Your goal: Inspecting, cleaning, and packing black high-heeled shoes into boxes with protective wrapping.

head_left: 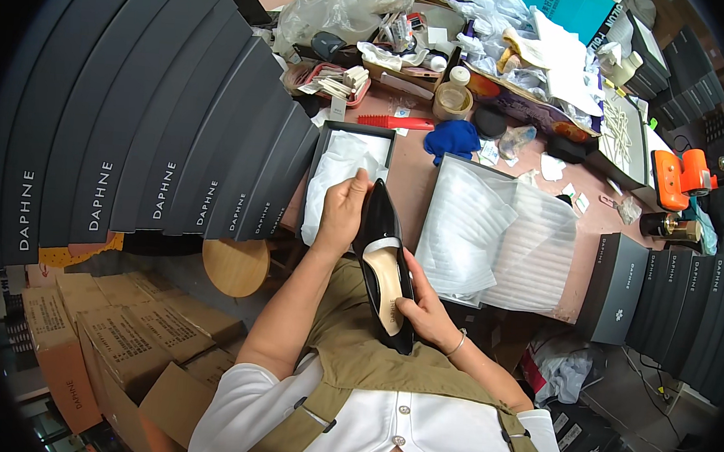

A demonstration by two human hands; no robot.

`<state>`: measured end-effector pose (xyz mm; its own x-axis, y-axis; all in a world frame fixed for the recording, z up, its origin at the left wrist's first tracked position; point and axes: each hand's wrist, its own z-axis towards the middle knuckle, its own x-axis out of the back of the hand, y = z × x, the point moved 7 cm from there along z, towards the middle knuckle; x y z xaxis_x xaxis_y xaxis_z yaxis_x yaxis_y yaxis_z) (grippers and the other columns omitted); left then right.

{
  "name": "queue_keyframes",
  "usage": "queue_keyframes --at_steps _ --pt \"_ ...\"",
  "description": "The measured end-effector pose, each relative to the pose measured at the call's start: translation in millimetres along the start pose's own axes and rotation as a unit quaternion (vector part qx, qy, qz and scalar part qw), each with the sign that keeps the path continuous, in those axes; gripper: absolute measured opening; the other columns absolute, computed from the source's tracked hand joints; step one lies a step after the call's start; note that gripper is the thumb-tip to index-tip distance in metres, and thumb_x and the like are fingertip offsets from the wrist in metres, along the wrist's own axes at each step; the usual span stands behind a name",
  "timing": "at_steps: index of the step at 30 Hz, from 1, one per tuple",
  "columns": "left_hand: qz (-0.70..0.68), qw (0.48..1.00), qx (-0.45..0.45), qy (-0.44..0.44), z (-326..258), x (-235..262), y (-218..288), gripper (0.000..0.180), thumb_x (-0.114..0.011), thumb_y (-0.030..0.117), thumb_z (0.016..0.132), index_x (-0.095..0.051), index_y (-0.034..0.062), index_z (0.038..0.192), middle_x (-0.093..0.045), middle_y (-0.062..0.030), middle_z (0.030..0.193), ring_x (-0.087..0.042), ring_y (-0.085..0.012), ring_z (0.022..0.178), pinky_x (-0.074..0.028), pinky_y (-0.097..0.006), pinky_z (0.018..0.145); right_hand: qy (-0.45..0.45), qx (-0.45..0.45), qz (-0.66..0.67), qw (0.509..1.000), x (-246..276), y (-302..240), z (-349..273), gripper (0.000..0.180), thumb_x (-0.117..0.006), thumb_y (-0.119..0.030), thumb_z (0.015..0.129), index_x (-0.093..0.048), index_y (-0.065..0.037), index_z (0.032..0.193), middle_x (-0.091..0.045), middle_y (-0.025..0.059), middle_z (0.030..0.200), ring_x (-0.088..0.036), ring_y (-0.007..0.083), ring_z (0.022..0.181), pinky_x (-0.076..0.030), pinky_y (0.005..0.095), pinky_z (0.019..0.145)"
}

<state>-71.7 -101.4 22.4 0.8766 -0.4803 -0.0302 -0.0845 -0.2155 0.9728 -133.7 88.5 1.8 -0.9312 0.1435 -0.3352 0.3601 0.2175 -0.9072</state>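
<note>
To your left stands a big row of dark grey shoe boxes (159, 119), set on edge like books. More dark boxes (676, 298) stand at the right end of the pink worktop (411, 179). In front of you on the worktop lie two open boxes. The right one (496, 235) is wide and full of white foam sheets. The left open box (345, 170) is smaller and has white tissue paper in it.

You hold a black pointed shoe (385, 261) over your lap, just at the near edge of the worktop. Its toe points away from you, toward the left open box, and its tan inside faces up. Your left hand (342, 212) is wrapped on the toe end, fingers closed on the shoe. Your right hand (427, 310) cups the heel end, fingers closed on it too, though the heel itself is hidden, so I cannot tell just how you grip it.

It looks like you are checking the shoe before it goes in a box. The next move, I think, calls for a gentle lift forward, toe first, into the tissue. Keep both hands on so the shoe does not tip, and mind the box wall.

Small things sit farther back: a blue cloth (452, 138), a red comb (394, 122) and a roll of tape (452, 100).
</note>
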Motion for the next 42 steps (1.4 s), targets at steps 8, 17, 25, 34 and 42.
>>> queue_keyframes --at_steps 8,17,25,34,42 --pt "-0.033 0.999 -0.02 -0.03 -2.2 -2.1 -5.6 0.041 -0.046 0.034 0.1 -0.057 0.0013 0.079 -0.044 0.007 0.07 -0.036 -0.0028 0.066 -0.032 -0.021 0.057 -0.002 -0.018 0.018 1.0 -2.1 1.5 1.4 0.081 -0.047 0.003 0.078 -0.013 -0.01 0.15 -0.031 0.008 0.144 -0.039 0.0142 0.124 -0.03 0.0254 0.103" --pt "-0.206 0.955 0.097 -0.191 -11.3 -26.9 -19.9 0.043 -0.035 0.036 0.101 -0.05 0.0011 0.12 -0.062 -0.0104 0.098 -0.062 -0.0189 0.092 -0.051 -0.032 0.08 -0.034 0.021 -0.056 0.998 1.1 2.5 5.8 0.075 -0.049 -0.005 0.083 -0.012 -0.003 0.148 -0.03 0.0193 0.147 -0.03 0.0213 0.135 -0.024 0.0298 0.109" --pt "-0.11 0.955 0.081 -0.264 -12.6 -69.6 -1.2 0.044 -0.034 0.039 0.1 -0.048 0.0002 0.116 -0.062 -0.0126 0.093 -0.063 -0.0224 0.088 -0.051 -0.032 0.078 0.334 0.275 -0.479 0.764 171.7 -114.6 34.0 0.036 -0.062 -0.018 0.088 -0.056 0.0 0.118 -0.056 0.021 0.121 -0.053 0.0363 0.111 -0.043 0.0414 0.095" --pt "-0.071 0.946 0.116 -0.295 9.3 -92.7 -4.9 0.043 -0.037 0.037 0.099 -0.05 -0.0005 0.114 -0.062 -0.0112 0.091 -0.063 -0.022 0.088 -0.05 -0.031 0.082 0.467 0.028 -0.354 0.81 300.9 57.4 20.9 0.03 -0.054 -0.023 0.09 -0.062 0.003 0.099 -0.064 0.0237 0.088 -0.061 0.0374 0.086 -0.047 0.0421 0.077" --pt "-0.106 0.947 0.148 -0.263 20.7 -79.7 -19.1 0.045 -0.034 0.039 0.1 -0.051 -0.0006 0.114 -0.062 -0.0112 0.092 -0.063 -0.0218 0.09 -0.05 -0.031 0.082 0.498 -0.034 -0.479 0.722 391.3 -23.5 84.3 0.032 -0.064 -0.029 0.083 -0.063 -0.003 0.102 -0.066 0.0186 0.09 -0.064 0.0354 0.085 -0.05 0.0428 0.075"
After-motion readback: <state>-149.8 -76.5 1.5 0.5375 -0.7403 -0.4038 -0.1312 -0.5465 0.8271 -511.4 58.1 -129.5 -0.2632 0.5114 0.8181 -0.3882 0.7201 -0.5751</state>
